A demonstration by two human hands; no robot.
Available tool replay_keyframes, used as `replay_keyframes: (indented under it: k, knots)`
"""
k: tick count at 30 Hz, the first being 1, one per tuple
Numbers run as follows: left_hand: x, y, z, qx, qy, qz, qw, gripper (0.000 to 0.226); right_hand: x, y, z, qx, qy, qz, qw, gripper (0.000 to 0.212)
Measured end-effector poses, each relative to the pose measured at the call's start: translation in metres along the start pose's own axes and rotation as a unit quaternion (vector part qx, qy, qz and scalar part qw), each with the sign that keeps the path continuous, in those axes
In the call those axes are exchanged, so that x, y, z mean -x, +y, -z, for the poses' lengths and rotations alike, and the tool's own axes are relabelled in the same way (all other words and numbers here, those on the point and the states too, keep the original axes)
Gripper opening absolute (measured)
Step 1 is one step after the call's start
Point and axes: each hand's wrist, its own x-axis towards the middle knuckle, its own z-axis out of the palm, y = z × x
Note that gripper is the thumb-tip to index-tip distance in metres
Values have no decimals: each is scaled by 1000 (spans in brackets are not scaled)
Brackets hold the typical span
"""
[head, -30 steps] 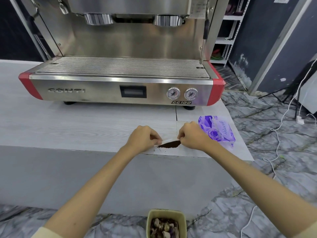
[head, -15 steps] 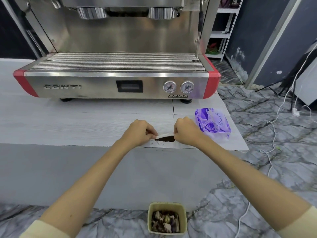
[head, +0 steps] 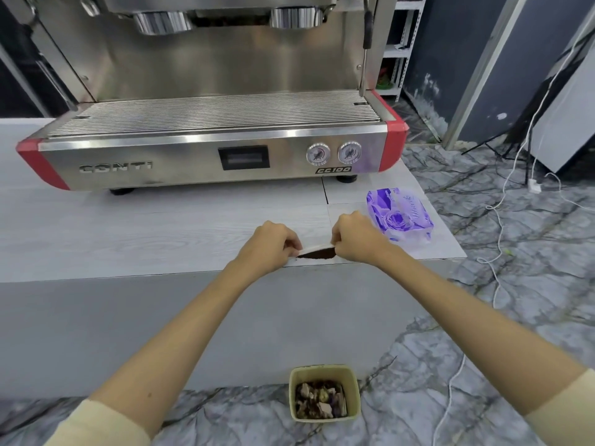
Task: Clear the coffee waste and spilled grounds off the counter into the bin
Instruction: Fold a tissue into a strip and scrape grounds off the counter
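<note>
A pale wood-grain counter (head: 128, 239) is seen across the upper half of the view, with a stainless espresso machine (head: 212, 149) marked CONTI and CC100 set at twelve o'clock, its red end caps at either side and two round gauges (head: 333, 153) on the front panel. A seam in the counter runs from under the gauges toward the hands. At about two o'clock from the hands a purple tissue pack (head: 399, 215) is laid near the counter's right end, just beside the right hand. White cables (head: 502, 201) are trailed over the marble-patterned floor at three o'clock.

The left hand (head: 267, 244) is reached forward with the forearm extended from seven o'clock, knuckles up, fingers curled and pinched on the left end of a white paper sheet (head: 317, 247). The right hand (head: 357, 239) is brought in from five o'clock in the same closed, knuckles-up pose and is pinched on the sheet's right end. Cream sleeves are seen at both lower corners.

The sheet is held at the counter's front edge, folded into a shallow trough whose long axis is run from nine to three o'clock between the two hands. Dark coffee grounds (head: 317, 253) are gathered in its fold. Nothing is interposed between the sheet and the floor below.

At six o'clock a small pale-green bin (head: 354, 394) is stood on the floor against the counter's grey front, already partly filled with mixed waste.
</note>
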Motion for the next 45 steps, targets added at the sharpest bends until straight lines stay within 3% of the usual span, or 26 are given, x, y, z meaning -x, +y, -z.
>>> replay_keyframes:
  k: [12, 29, 36, 45]
  knots:
    - [3, 0, -6, -8, 14, -23, 1000, 18, 16, -6, -4, 11, 23, -22, 999, 24]
    - [21, 4, -17, -73, 35, -63, 995, 26, 27, 0, -1, 43, -1, 31, 999, 26]
    - [46, 7, -32, -103, -11, -85, 991, 24, 57, 8, -8, 43, -49, 61, 996, 29]
    - [51, 13, -26, -76, -19, -56, 995, 23, 64, 9, -5, 10, -13, 73, 997, 29]
